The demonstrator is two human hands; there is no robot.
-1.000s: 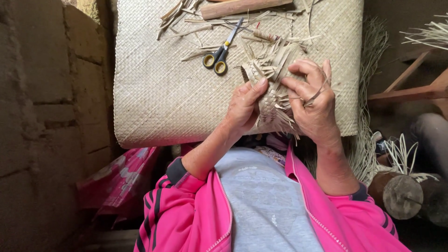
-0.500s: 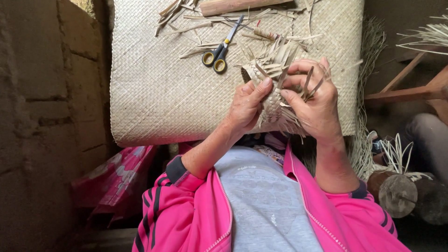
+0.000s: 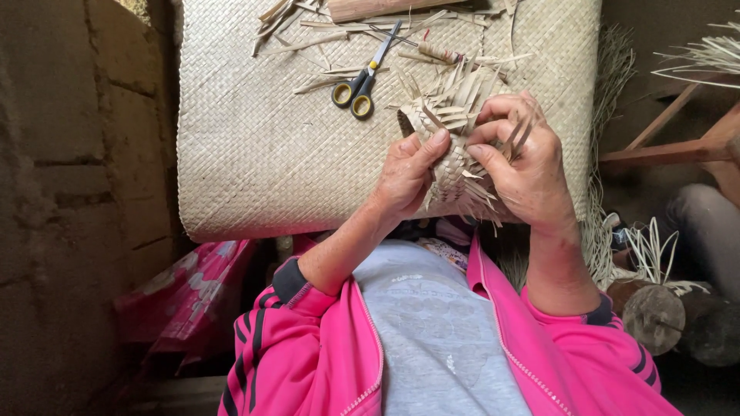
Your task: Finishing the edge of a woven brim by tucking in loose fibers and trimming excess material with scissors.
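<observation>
1. The left hand gripped the small woven piece from its 9 o'clock side, thumb pressed flat on the weave and the other fingers curled behind it, out of sight.
2. The right hand closed on the same piece from 3 o'clock; its fingers pinched loose strips that stuck up between them, though exactly how many strips they held was hard to make out.
3. The woven piece sat between both hands, above the large woven mat, with unwoven strip ends fanning out at 12 o'clock and 6 o'clock. Its lower half was largely covered by the hands.
4. Scissors with yellow-and-black handles lay on the mat at 11 o'clock from the piece, well apart from both hands.
5. Loose scraps and a wooden block lay at the mat's 12 o'clock edge; the block was cut off by the frame.
6. At 4 o'clock stood a log end, partly hidden by the pink sleeve, with another person's leg, probably a knee, cut off beyond it.
</observation>
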